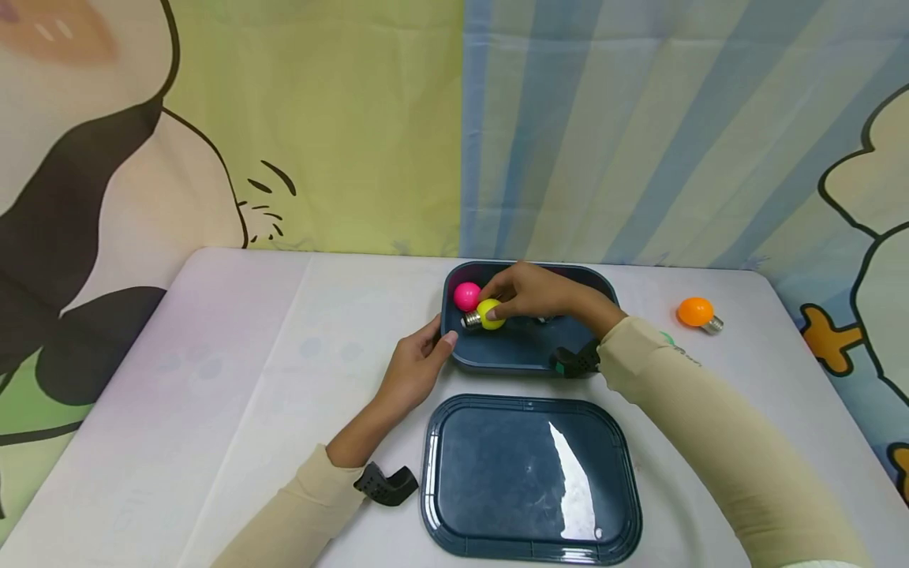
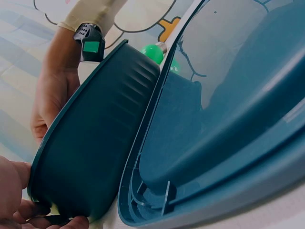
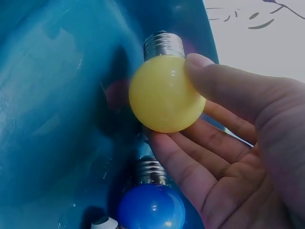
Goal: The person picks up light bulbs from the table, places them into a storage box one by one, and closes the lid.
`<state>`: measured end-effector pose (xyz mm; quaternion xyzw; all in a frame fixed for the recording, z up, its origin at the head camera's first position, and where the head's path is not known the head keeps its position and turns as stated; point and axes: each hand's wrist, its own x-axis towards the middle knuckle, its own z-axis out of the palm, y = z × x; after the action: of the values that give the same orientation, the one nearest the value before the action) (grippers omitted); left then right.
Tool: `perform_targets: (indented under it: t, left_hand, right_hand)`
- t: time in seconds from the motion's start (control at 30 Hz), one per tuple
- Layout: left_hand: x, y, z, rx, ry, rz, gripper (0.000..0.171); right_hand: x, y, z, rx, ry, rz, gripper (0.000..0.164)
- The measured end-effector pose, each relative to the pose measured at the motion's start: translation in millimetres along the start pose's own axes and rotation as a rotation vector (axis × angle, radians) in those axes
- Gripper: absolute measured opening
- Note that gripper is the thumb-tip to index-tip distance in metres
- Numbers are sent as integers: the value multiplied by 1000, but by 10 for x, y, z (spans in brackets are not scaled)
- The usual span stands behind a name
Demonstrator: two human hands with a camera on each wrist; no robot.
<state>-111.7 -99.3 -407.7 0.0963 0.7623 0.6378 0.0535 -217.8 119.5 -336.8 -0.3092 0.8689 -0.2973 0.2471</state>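
My right hand [image 1: 536,292] pinches a yellow light bulb [image 3: 162,95] between thumb and fingers, over the inside of a dark blue plastic container [image 1: 497,359]. In the right wrist view, the bulb's metal screw base points up, away from the palm. A blue bulb [image 3: 151,207] lies in the container just below the fingers, and a pink bulb [image 1: 466,297] sits in its far left corner. My left hand [image 1: 412,367] grips the container's near left corner, its fingers against the outer wall in the left wrist view.
A matching dark blue lid [image 1: 525,473] lies on the white table [image 1: 213,394] in front of the container. To the right rests an orange bulb [image 1: 694,312]. A green bulb [image 2: 152,53] lies beside the container, mostly hidden by the right sleeve in the head view.
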Motion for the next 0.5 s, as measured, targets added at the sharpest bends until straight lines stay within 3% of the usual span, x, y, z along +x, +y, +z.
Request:
perform_targets:
  t: [0.23,0.5]
  left_hand:
    - [-133,-35,-205,16,99,-53,56]
    - [-105,-44,-167,-13,94,-30,57]
  right_hand:
    - [336,-161,146,4,-99,-65,29]
    - [383,-214,165,-52,-137,-50,27]
